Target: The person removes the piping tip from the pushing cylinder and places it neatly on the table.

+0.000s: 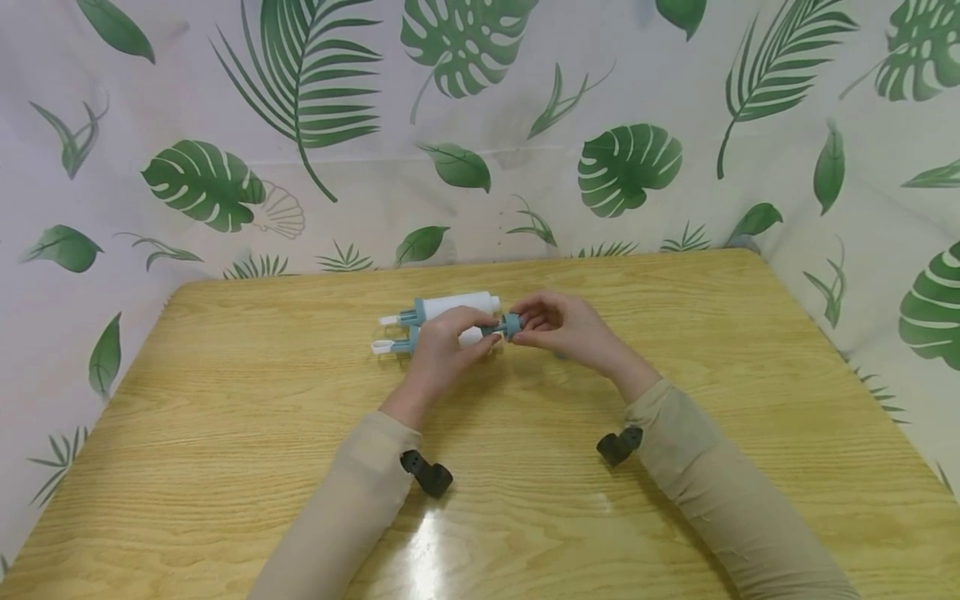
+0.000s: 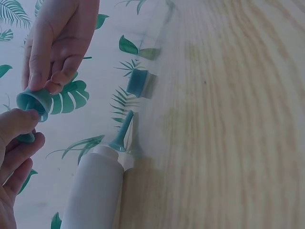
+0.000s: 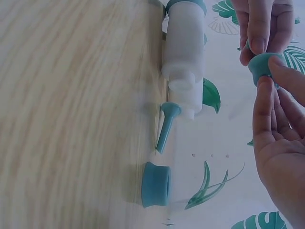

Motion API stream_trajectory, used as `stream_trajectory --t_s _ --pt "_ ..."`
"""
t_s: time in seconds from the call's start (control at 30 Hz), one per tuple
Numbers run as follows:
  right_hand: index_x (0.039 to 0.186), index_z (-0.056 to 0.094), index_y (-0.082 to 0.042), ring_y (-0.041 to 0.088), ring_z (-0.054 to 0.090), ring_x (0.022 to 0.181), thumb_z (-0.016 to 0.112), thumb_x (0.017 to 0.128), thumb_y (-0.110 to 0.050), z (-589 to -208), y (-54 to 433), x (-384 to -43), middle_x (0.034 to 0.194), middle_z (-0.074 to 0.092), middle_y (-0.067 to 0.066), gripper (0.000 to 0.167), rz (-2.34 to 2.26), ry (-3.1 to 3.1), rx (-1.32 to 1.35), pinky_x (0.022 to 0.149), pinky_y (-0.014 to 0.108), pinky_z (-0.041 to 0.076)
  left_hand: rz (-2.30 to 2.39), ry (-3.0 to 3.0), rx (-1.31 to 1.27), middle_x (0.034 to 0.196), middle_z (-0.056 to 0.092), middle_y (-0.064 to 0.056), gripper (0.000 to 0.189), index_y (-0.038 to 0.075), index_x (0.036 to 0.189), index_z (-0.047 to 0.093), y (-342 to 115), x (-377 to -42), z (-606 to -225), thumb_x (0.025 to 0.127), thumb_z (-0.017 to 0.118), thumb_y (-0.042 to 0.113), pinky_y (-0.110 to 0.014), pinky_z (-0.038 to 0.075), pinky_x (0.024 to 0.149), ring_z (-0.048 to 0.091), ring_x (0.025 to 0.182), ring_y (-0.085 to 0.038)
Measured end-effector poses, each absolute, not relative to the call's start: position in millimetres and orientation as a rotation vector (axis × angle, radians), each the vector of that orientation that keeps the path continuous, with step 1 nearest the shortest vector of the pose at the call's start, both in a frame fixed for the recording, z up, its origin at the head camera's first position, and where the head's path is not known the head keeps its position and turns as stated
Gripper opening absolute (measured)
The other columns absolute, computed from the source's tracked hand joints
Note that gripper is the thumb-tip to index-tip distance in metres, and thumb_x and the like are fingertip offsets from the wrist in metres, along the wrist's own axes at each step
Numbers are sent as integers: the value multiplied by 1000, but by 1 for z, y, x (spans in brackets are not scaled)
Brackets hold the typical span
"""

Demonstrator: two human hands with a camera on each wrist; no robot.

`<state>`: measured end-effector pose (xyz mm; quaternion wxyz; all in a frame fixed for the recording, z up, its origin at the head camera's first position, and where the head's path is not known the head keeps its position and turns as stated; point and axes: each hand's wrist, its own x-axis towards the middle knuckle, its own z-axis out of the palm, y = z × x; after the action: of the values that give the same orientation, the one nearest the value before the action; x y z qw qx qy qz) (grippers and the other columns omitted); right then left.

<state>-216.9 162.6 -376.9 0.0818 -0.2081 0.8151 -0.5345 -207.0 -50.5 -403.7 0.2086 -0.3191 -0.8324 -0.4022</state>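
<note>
My right hand [image 1: 573, 329] pinches a small teal cup-shaped cap [image 1: 513, 326] between thumb and fingers. The fingers of my left hand [image 1: 442, 350] hold a teal piece with a thin stem [image 2: 26, 138], its stem reaching into the hollow of the cap. Both hands meet above the table, close to two white bottles [image 1: 459, 305] lying side by side with teal collars. My left hand partly hides the nearer bottle in the head view. In the right wrist view, another teal stemmed piece [image 3: 167, 126] lies by the bottle necks, near a second teal cap [image 3: 156, 185].
The wooden table [image 1: 300, 467] stretches out on all sides of the hands. Behind it stands a white wall covering with green leaf prints [image 1: 457, 167]. White loops [image 1: 382, 346] stick out from the bottles' left ends. A black wrist camera [image 1: 427, 475] sits on the left sleeve.
</note>
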Motion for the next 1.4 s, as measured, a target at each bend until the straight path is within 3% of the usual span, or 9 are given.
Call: stream_trajectory --t_s 0.47,0.83,1.4 --pt "116 64 -8 20 60 88 75 84 -21 -373 182 -225 100 64 6 36 -1407 2615 -666 78 35 52 -1066 -2433 -755 99 67 -2 8 9 96 71 -45 -212 -396 88 69 10 -27 49 85 61 94 -14" --pt "116 58 -3 30 61 103 71 87 -10 -372 199 -235 114 61 13 33 -1275 2680 -698 87 42 51 -1008 -2527 -759 96 61 -4 8 7 95 71 -32 -223 -390 88 69 10 -26 50 78 61 89 -18" --pt "114 64 2 31 60 98 73 85 -11 -391 216 -272 112 64 16 34 -928 2822 -671 85 44 49 -680 -2842 -720 97 64 0 12 11 98 70 -2 -259 -380 93 64 19 -28 49 76 59 88 -14"
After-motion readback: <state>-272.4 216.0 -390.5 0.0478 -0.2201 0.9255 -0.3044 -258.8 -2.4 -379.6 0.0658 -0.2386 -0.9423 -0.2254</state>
